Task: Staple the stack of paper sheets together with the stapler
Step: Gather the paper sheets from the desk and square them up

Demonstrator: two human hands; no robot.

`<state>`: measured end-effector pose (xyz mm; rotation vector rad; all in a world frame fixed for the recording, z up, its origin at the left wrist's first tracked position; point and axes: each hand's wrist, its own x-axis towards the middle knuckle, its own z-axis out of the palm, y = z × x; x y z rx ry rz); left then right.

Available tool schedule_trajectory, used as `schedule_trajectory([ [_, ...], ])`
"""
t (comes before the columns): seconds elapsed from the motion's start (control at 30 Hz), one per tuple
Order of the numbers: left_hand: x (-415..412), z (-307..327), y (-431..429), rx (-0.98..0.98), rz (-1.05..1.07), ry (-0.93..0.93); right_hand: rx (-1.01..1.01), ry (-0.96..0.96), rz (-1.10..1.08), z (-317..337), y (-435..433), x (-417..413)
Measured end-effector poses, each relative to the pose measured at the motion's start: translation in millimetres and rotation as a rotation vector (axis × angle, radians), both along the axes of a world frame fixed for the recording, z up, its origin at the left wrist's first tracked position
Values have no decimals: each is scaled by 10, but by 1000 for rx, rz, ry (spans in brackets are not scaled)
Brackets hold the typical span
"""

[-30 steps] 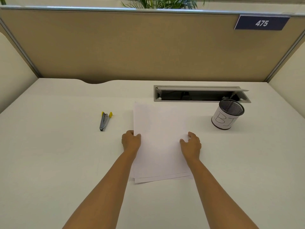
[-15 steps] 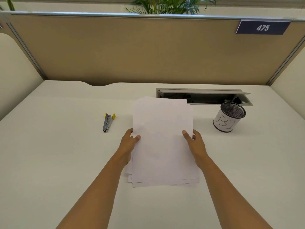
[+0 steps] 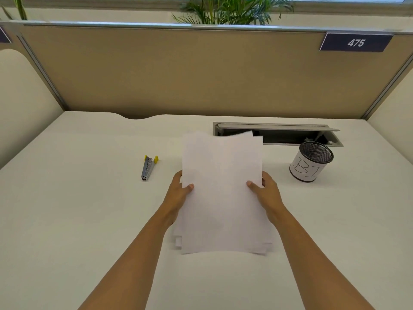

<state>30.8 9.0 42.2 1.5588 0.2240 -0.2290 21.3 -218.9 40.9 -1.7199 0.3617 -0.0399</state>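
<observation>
Paper stack (image 3: 222,193): held at mid-desk (image 3: 67,220), tilted up, sheets uneven at near edge. L hand (image 3: 178,193) & R hand (image 3: 267,193) each closed on a side edge, thumbs on top. Stapler (image 3: 148,167): untouched, left of stack. I judged step = squaring sheets; next needs edges flush, then one hand freed for stapler.

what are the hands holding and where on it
Paper stack, gripped at its side edges: left hand on the left edge, right hand on the right.

fingers (image 3: 267,179) hidden behind paper stack (image 3: 222,193)
</observation>
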Motion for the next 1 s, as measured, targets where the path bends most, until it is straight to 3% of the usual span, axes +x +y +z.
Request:
schedule_trajectory([
  [0.33,191,658,-103,-134,36,-338,147,-399,1,706,-18,100],
  [0.67,190,698,-52,-61,-71,-289,114,-274,120,678,-84,100],
  [1.0,219,810,-124,-87,49,-378,140,-304,45,783,-79,111],
])
